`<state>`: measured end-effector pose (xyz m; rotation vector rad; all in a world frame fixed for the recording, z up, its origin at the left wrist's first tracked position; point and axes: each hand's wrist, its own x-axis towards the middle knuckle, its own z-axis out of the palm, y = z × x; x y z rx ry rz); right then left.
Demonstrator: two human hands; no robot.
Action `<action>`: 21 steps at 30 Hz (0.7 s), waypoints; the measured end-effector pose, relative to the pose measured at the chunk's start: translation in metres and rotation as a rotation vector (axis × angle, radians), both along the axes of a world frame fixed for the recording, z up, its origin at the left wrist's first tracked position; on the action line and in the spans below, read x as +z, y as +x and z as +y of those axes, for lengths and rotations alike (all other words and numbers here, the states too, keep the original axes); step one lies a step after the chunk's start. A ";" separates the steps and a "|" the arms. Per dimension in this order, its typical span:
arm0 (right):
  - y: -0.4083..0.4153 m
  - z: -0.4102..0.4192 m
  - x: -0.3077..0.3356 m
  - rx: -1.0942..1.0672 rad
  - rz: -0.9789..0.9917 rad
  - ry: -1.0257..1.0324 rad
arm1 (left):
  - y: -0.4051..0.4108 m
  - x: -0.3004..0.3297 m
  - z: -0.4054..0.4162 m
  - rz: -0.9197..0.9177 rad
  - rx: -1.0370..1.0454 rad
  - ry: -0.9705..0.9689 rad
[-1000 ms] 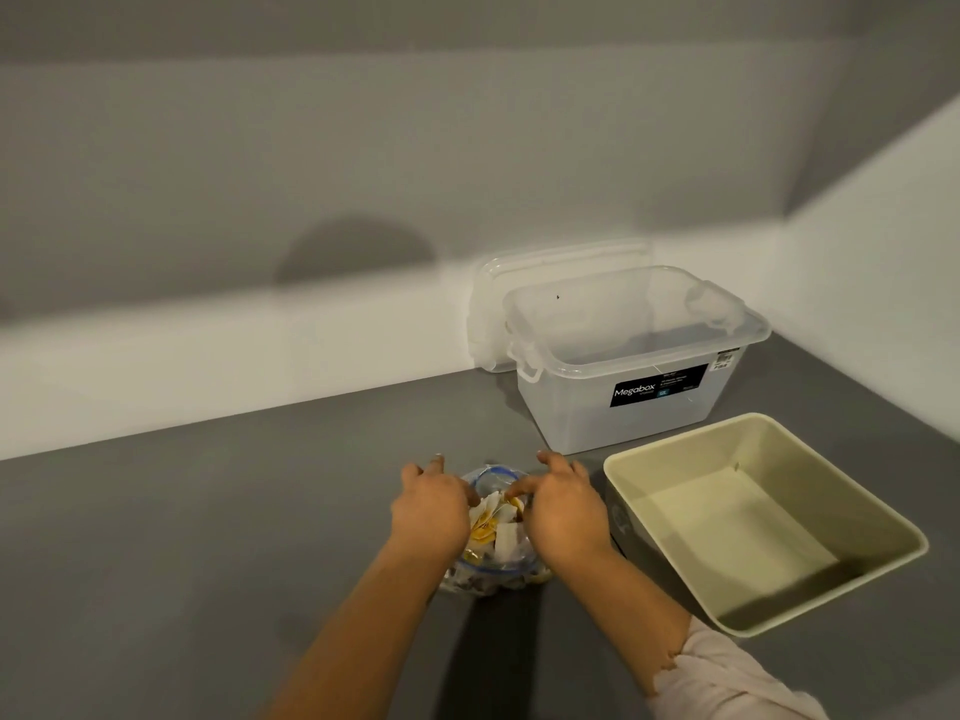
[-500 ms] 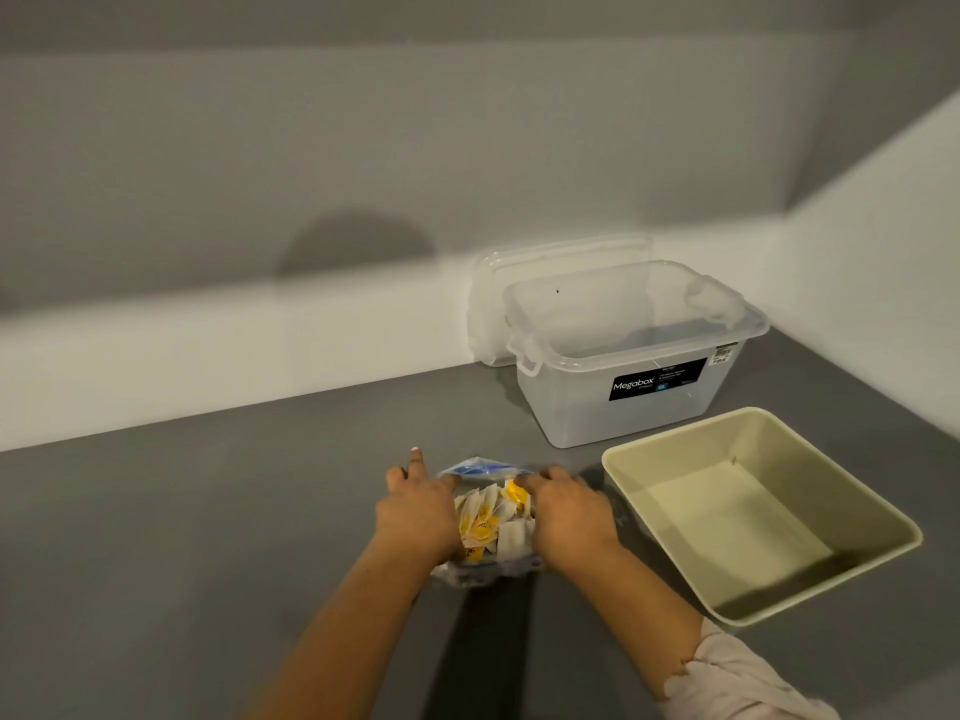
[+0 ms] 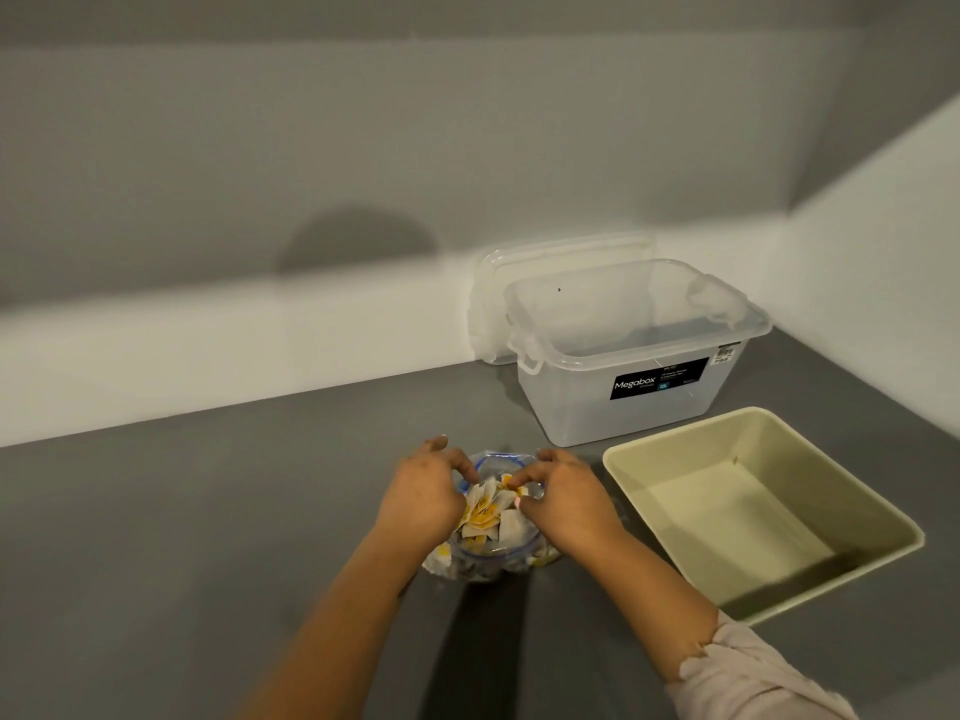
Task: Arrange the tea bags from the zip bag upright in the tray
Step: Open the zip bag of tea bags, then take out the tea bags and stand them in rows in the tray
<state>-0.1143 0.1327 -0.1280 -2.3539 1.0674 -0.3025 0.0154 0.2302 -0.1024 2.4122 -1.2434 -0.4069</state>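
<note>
Left hand, right hand grip one zip bag mouth; tea bags uncountable; one tray.

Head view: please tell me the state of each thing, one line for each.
zip bag: open, mouth held apart, full of tea bags
tea bags: in the bag
tray: empty
clear box: lid off, looks empty
lid: leaning behind the box
left hand: grips bag mouth
right hand: grips bag mouth

zip bag: sides covered by left hand and right hand | tea bags: count and print not readable | storage box: small label text illegible | sleeve: cut by bottom edge
</note>
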 end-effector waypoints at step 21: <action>0.045 0.017 0.007 0.409 0.271 -0.398 | 0.021 -0.016 0.009 0.163 0.130 -0.231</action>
